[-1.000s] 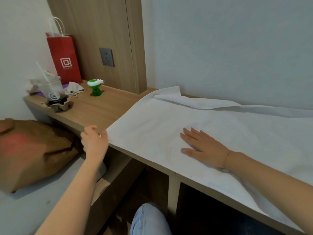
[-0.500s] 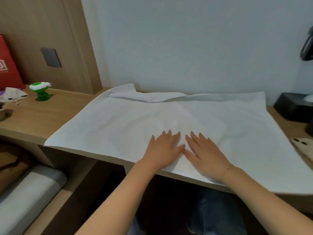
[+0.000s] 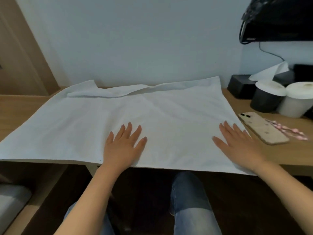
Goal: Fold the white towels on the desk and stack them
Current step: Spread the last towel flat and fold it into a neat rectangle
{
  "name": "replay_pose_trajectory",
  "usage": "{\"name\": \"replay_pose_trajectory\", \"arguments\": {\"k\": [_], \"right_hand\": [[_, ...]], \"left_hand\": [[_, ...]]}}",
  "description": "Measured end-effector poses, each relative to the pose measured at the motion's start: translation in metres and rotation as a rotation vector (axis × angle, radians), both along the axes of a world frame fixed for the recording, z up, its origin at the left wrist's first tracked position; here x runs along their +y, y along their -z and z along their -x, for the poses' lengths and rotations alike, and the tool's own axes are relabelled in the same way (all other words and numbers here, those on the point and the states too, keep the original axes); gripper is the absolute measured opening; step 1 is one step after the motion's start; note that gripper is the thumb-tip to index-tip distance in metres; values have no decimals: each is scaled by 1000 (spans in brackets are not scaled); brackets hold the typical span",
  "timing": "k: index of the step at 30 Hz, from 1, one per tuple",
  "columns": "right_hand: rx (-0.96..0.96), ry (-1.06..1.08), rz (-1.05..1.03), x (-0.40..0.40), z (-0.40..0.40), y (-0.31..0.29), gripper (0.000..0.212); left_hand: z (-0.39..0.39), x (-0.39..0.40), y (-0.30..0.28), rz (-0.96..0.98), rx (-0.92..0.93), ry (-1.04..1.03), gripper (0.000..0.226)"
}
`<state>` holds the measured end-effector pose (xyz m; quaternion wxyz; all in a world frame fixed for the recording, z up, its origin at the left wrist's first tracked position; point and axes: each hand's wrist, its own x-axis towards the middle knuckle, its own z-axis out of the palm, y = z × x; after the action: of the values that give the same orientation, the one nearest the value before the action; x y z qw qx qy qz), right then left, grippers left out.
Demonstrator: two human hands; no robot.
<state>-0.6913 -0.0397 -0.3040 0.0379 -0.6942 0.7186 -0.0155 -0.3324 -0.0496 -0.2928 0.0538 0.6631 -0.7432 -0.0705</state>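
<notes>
A large white towel (image 3: pixel 94 122) lies spread over the wooden desk (image 3: pixel 274 155), its near edge hanging slightly past the desk's front. Its far edge is bunched into a fold along the wall. My left hand (image 3: pixel 124 145) lies flat on the towel near the middle of the near edge, fingers straight and spread. My right hand (image 3: pixel 237 143) presses flat on the towel's right side, fingertips close to the right edge. Neither hand grips the cloth.
A phone (image 3: pixel 263 128) with a pink strap lies on the desk just right of the towel. Behind it stand two paper rolls (image 3: pixel 269 95), (image 3: pixel 298 99) and a black tissue box (image 3: pixel 240 86). A black bag (image 3: pixel 277 19) hangs at the upper right. My knees are under the desk.
My view swung right along the desk. My left hand released the towel's left corner and came to its middle; then my right hand slid away rightward toward the towel's right edge.
</notes>
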Motion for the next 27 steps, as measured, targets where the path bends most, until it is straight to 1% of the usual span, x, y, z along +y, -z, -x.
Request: {"name": "replay_pose_trajectory", "arguments": {"k": [4, 6, 7, 8, 10, 11, 12, 14, 15, 16, 18, 20, 21, 24, 27], "right_hand": [[-63, 5, 3, 10, 11, -7, 88], [-56, 10, -21, 14, 8, -14, 79], [-43, 17, -34, 16, 4, -18, 73], [-22, 13, -38, 18, -2, -24, 68], [14, -51, 18, 18, -22, -38, 61], [-1, -111, 56, 16, -38, -46, 58], [-41, -177, 80, 13, -58, -53, 56], [-150, -313, 90, 2, -105, -65, 54], [-190, -378, 87, -8, -131, -68, 54], [-212, -436, 80, -19, -158, -70, 54], [-222, -521, 45, -42, -212, -67, 54], [-210, -550, -31, -60, -254, -55, 57], [-187, -552, -64, -66, -267, -45, 59], [-128, -540, -43, -76, -278, -15, 63], [-124, -537, -13, -81, -271, -5, 64]], "left_hand": [[2, 6, 3, 7, -1, -9, 63], [3, 8, 2, 6, -6, 6, 62], [2, 9, 0, -8, 32, 33, 61], [-1, 9, -3, -37, 124, 70, 59], [-13, 8, -15, -107, 453, 94, 49], [-22, 8, -21, -93, 600, 66, 44], [-32, 6, -26, -21, 671, 25, 39], [-52, -2, -34, 180, 621, -59, 32], [-63, -9, -37, 237, 573, -95, 32], [-72, -15, -39, 250, 533, -128, 35], [-88, -26, -38, 153, 410, -198, 50], [-101, -31, -26, 15, 170, -230, 63], [-108, -30, -18, -13, 85, -233, 67], [-136, -20, 2, 19, -7, -288, 74], [-170, -12, 6, 61, -27, -397, 74]]}}
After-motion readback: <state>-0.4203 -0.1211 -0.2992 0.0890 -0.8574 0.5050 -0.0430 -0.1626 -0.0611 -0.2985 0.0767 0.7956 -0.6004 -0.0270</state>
